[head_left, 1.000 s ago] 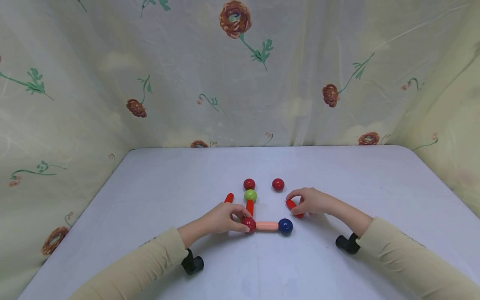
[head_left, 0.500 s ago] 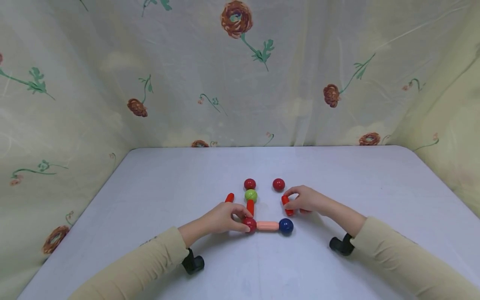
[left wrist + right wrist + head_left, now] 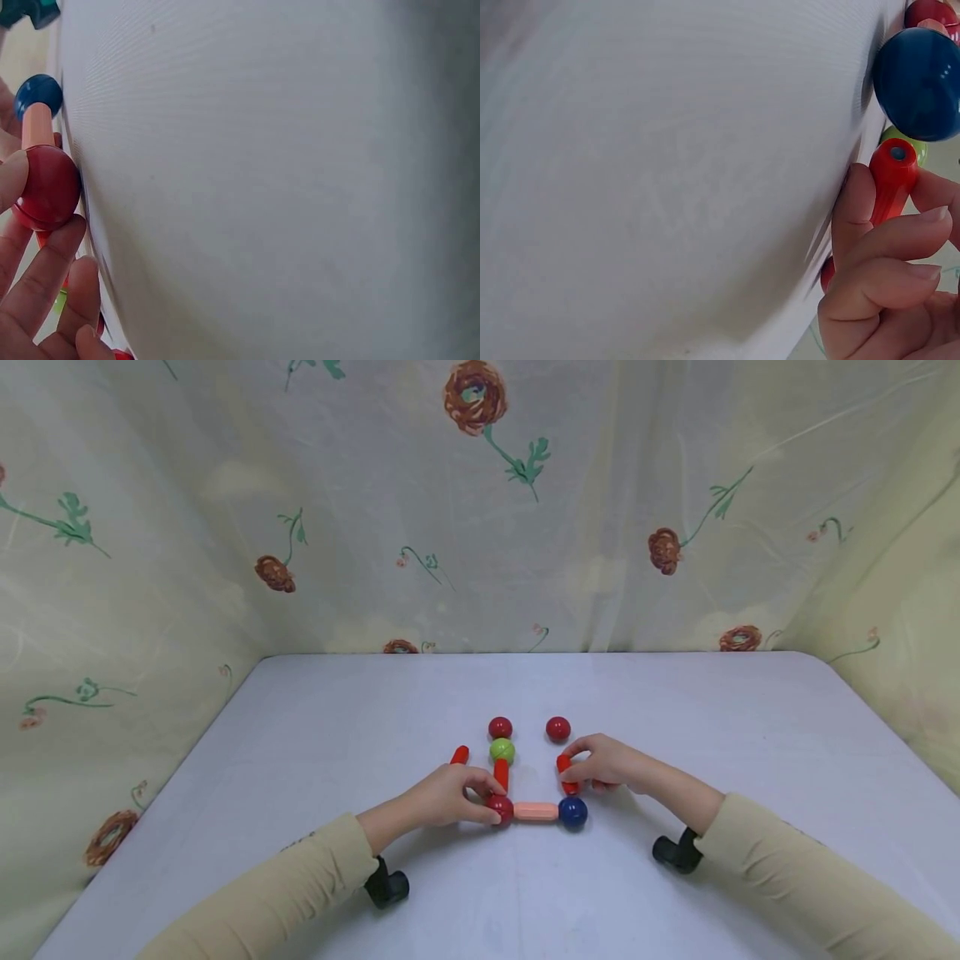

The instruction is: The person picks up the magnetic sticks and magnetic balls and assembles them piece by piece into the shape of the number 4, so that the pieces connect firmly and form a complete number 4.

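Observation:
My left hand (image 3: 452, 796) pinches a red ball (image 3: 51, 187) at the front left corner of a joined shape. From that ball a pink rod (image 3: 536, 812) runs right to a blue ball (image 3: 573, 812). A red rod (image 3: 501, 775) leads back from it to a green ball (image 3: 502, 750). My right hand (image 3: 611, 762) holds a second red rod (image 3: 894, 180) between thumb and fingers. In the right wrist view a round metal spot shows in that rod's end, which points toward the blue ball. In the head view its near end is right at the ball.
One red ball (image 3: 500, 727) sits just behind the green ball, and another red ball (image 3: 558, 729) lies behind the held rod. A loose red rod (image 3: 461, 755) lies behind my left hand, partly hidden. The white table (image 3: 360, 710) ends at a flowered curtain (image 3: 375, 485).
My right hand has moved left with the red rod and turned it nearly in line with the blue ball, bringing its near end to the ball. My left hand has stayed on the red ball.

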Motion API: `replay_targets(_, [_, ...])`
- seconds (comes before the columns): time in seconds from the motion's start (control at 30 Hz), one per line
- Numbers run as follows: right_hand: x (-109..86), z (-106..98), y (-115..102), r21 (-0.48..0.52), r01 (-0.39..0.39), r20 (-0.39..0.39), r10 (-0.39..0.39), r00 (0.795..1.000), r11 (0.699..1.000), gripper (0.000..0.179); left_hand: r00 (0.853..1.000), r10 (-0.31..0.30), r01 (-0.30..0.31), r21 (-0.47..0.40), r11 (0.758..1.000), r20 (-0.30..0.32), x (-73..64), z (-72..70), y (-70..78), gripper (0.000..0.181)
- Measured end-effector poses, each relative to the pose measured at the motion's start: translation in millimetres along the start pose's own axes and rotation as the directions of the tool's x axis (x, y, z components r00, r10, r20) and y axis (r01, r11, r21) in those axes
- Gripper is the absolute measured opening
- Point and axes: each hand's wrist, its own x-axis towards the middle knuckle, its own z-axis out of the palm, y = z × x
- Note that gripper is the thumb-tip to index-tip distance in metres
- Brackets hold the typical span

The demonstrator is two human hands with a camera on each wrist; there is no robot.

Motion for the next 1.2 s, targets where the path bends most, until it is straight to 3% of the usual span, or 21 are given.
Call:
replay_targets(0.53, [-1.0, 0, 0, -0.010, -0.001, 0.019, 0.001, 1.000, 1.000, 0.043, 1.000, 0.005, -0.005, 0.015, 1.000, -0.004, -1.0, 0.4, 2.4, 0.023])
replay_targets(0.7, [-5.4, 1, -1, -0.017, 0.003, 0.029, -0.002, 1.000, 1.000, 0.048, 1.000, -0.017, 0.019, 0.100, 0.995, -0.015, -3.5, 0.1, 12.4, 0.023])
replay_targets(0.83, [-6.6, 1, 0, -0.007, 0.017, 0.027, -0.016, 1.000, 1.000, 0.050, 0.998, 0.028, -0.018, 0.180, 0.984, -0.054, -3.1, 2.0, 22.2, 0.028])
replay_targets(1.03, [-6.1, 0, 3, 0.014, 0.027, 0.023, -0.028, 0.999, 1.000, 0.050, 0.994, 0.100, -0.088, 0.193, 0.977, -0.051, 1.9, 11.5, 32.6, 0.027])
replay_targets(1.2, [-5.9, 0, 4, 0.028, 0.036, 0.023, -0.037, 0.999, 0.999, 0.050, 0.999, 0.040, -0.034, 0.181, 0.983, -0.030, 9.1, 16.4, 37.8, 0.025])
